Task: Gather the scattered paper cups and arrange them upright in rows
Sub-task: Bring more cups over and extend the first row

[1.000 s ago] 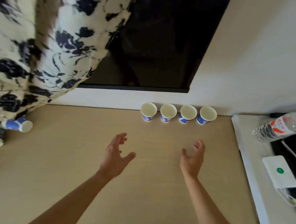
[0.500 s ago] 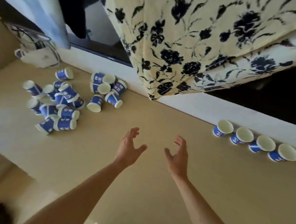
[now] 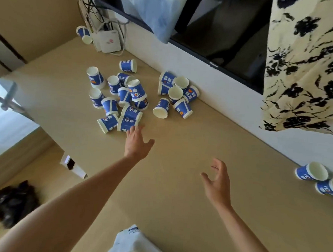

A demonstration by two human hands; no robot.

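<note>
Several blue-and-white paper cups lie tumbled in a heap (image 3: 122, 99) on the beige tabletop (image 3: 177, 185), with a smaller cluster (image 3: 175, 95) against the white wall. My left hand (image 3: 137, 141) stretches out with straight fingers, its tips just reaching the nearest fallen cup (image 3: 126, 124). My right hand (image 3: 216, 181) hovers over bare table, fingers loosely spread, holding nothing. At the right edge stands a row of upright cups (image 3: 313, 171), partly cut off by the frame.
A lone cup (image 3: 84, 34) lies beside a white router box (image 3: 109, 41) with cables at the far left corner. A black screen (image 3: 225, 41) hangs above the wall ledge, and a floral cloth (image 3: 305, 66) drapes at the right. The table's left edge drops to the floor.
The view has swung left, so the heap is now centred and the upright row sits at the right edge. My left hand has reached forward to the nearest fallen cup.
</note>
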